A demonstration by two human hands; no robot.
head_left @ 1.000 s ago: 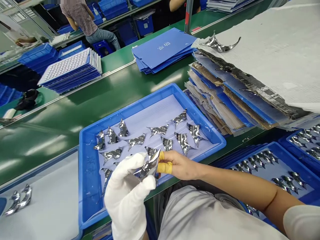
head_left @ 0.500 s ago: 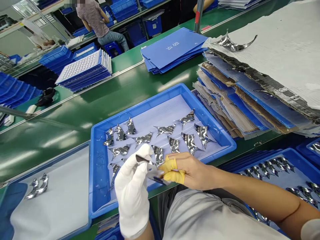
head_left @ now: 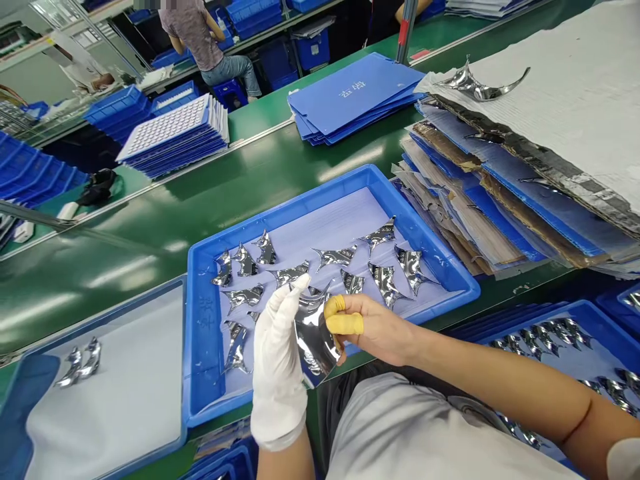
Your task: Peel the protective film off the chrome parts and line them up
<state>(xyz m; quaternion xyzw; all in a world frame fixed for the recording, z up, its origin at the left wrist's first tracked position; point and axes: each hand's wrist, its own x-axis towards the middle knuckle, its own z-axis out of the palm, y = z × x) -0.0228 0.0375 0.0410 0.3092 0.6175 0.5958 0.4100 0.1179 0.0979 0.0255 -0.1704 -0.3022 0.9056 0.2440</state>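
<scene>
A mirror-bright curved metal piece point(head_left: 317, 337) with pointed corners and some lettering is held over the near side of a blue tray point(head_left: 203, 373). My left hand point(head_left: 280, 360), in a white glove, is closed at its left edge, the fingers pointing upward. On the other edge, my right hand point(head_left: 370, 325) pinches it with fingertips in yellow finger cots. Several similar shiny pieces, such as one metal piece point(head_left: 384, 283), lie spread on the tray's white liner point(head_left: 300, 233). Part of the held piece's left edge is hidden by the glove.
To the left, a lined tray point(head_left: 130, 380) holds two shiny pieces point(head_left: 83, 362). Stacked sheets point(head_left: 465, 193) rise at right, with one pointed piece point(head_left: 480, 87) on top. Blue sheets point(head_left: 355, 93) lie behind. Another tray point(head_left: 600, 310) sits lower right. A person point(head_left: 200, 40) sits far back.
The held piece has been turned from nearly edge-on so its broad shiny face now shows. My left hand has shifted slightly right and its fingers have straightened upward.
</scene>
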